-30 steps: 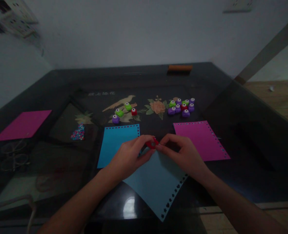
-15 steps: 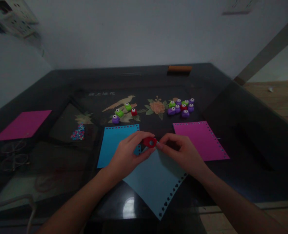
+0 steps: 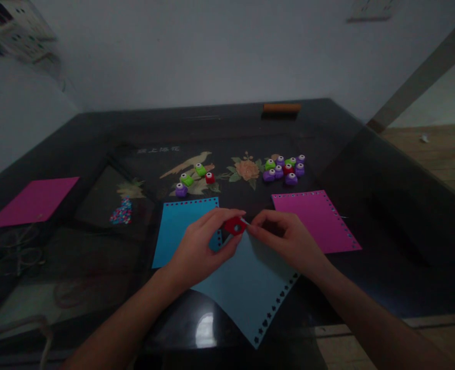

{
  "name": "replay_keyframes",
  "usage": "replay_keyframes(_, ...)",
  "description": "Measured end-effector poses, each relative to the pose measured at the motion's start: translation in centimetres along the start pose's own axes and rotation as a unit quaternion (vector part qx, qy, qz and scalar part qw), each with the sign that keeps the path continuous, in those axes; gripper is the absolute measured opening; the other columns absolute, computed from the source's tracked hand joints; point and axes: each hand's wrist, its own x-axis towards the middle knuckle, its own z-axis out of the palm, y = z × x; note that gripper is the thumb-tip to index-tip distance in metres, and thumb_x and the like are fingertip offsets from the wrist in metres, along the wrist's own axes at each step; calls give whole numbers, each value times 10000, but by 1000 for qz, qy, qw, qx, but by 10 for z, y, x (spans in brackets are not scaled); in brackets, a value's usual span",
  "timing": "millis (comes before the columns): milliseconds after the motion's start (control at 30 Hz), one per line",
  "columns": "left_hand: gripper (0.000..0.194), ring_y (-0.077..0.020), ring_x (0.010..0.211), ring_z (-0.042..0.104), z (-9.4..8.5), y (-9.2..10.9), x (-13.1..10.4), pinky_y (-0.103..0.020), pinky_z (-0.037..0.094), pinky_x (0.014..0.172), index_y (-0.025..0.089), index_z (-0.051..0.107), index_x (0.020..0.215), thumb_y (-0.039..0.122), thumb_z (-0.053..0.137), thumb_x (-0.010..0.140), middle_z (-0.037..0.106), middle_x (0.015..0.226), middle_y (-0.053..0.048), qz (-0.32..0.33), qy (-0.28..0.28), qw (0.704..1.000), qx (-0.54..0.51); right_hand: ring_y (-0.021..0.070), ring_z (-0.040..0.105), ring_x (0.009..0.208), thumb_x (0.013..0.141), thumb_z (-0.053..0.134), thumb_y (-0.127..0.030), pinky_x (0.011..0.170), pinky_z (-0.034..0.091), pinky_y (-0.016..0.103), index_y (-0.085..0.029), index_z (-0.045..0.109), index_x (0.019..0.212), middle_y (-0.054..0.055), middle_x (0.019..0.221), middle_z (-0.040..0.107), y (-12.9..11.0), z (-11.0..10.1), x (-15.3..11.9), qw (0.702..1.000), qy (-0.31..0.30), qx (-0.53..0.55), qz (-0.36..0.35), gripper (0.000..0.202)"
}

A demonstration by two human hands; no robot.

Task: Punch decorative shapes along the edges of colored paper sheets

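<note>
Between its thumb and fingers, my left hand [image 3: 204, 244] grips a small red punch [image 3: 234, 225], its round opening facing me. My right hand [image 3: 285, 239] pinches the corner of a pale blue sheet [image 3: 250, 282] right beside the punch. Small dark shapes are cut along that sheet's lower right edge. Partly behind my left hand lies a bright blue sheet [image 3: 181, 226] with holes along its top and right edges. A magenta sheet [image 3: 308, 221] with punched edges lies behind my right hand.
Several green, purple and red punches stand in a left group [image 3: 186, 179] and a right group [image 3: 288, 169]. Colourful paper bits [image 3: 121, 211] lie left of the blue sheet. Another magenta sheet [image 3: 33, 201] is at far left, an orange-brown roll [image 3: 281, 108] at the back.
The red punch has tilted slightly in my left hand. The pale blue sheet's lower corner has shifted a little right. The view has moved slightly.
</note>
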Motion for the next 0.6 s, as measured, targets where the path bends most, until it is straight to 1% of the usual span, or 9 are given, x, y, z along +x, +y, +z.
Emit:
replay_keyframes(100,332,-161,979,608,0,1,0,-301,491,861,197,517,1170,170,567,843,642,1078,-63,-1,-3,1000,5,97,480,561,805,582,-294,495,333,218,-167,597,697,-20,622,550,0,-2,0,1000,-2,-10,-2,167)
replay_keyframes(267,286,-160,953,609,0,2,0,-295,494,841,184,533,1119,179,572,836,644,1041,-58,-11,11,1000,11,102,494,575,806,580,-300,504,352,219,-167,601,707,-16,633,555,-1,-5,0,1000,0,-14,-5,168)
replay_keyframes(400,274,-150,945,608,0,2,0,-274,490,830,188,537,1106,185,577,836,642,1039,-45,-29,18,999,4,104,493,569,802,572,-306,500,353,222,-170,590,702,-16,625,545,-2,-7,1,1000,8,-12,-2,170)
replay_keyframes(600,272,-169,974,610,1,-1,0,-293,499,844,203,548,1113,208,570,842,638,1071,-54,-62,36,997,-17,112,498,580,793,567,-309,512,355,231,-175,579,695,-13,628,539,-2,-11,2,999,28,-27,4,166)
